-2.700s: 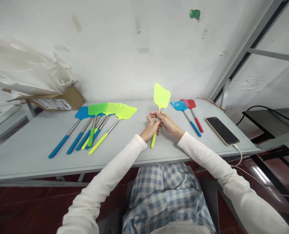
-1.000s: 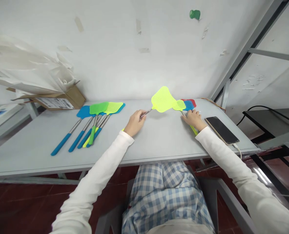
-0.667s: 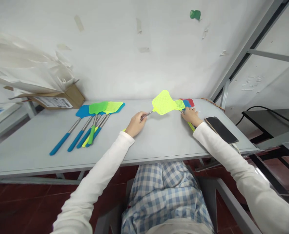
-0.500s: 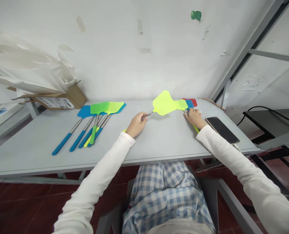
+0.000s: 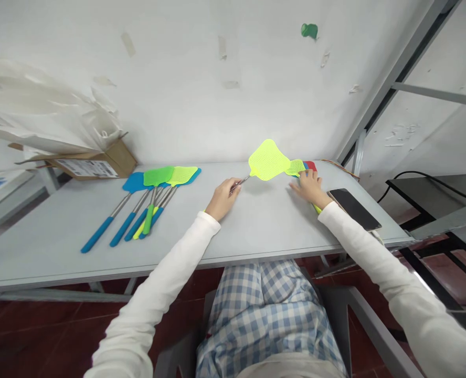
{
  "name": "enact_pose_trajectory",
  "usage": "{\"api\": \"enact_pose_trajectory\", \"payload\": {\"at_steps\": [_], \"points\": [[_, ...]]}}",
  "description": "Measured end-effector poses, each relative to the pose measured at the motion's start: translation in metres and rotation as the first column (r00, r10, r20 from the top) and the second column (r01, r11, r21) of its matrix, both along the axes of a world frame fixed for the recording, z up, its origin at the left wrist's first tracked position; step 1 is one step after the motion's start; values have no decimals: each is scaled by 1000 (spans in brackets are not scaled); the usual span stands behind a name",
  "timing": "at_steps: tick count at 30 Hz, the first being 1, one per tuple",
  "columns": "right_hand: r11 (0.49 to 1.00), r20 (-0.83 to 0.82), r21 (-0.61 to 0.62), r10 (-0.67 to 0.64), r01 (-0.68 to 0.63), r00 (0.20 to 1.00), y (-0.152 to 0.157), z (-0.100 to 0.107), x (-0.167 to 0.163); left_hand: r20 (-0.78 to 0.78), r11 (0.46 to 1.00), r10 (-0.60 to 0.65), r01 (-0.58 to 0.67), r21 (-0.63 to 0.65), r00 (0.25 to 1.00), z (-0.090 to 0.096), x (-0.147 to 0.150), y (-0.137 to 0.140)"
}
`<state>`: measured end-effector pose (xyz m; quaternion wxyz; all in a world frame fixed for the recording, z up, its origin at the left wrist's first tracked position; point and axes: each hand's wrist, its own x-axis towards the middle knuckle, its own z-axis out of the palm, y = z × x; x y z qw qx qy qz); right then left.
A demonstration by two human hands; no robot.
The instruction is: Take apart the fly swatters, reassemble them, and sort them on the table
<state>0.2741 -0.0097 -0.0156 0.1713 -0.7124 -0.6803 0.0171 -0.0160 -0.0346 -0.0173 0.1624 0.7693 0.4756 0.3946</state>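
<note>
My left hand [image 5: 223,199] is closed round the metal shaft of a neon-yellow fly swatter [image 5: 269,160], whose head is raised above the table and points right. My right hand [image 5: 311,188] lies over another group of swatters with its fingers spread. Out from under it show a yellow swatter head [image 5: 295,167] and a red swatter head [image 5: 310,166], with a bit of blue between. Most of their handles are hidden by this hand and its sleeve. Left of my left hand lie several swatters in a fan, with a green swatter [image 5: 158,176] on top and a blue swatter [image 5: 133,182] outermost.
A dark phone [image 5: 355,209] lies right of my right hand on the grey table [image 5: 256,231]. An opened cardboard box [image 5: 95,163] with white wrapping stands at the back left. The white wall [image 5: 186,105] rises behind the table, and a metal frame [image 5: 378,115] slants at the right.
The held yellow swatter has risen slightly and shifted right. My right hand has moved a little up and left over the swatters, its fingers spreading wider and covering more of the blue one.
</note>
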Motion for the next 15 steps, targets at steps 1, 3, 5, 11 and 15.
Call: {"api": "enact_pose_trajectory", "payload": {"at_steps": [1,3,5,11,15], "points": [[996,-153,-15,86,-89,985,-8,5,-13,1,1000,-18,17,21,1000,2,3,-1],[925,-568,-33,294,-378,769,-23,14,-44,-8,996,-61,61,63,998,7,11,-2],[860,-845,104,341,-500,411,-31,19,-73,-45,989,-78,83,120,996,9,19,-3],[925,-956,293,277,-241,-96,-9,5,-125,-278,973,96,-31,228,956,2,35,8],[979,-975,150,124,-135,-182,12,-3,-139,-401,986,152,-109,128,903,5,39,13]]}}
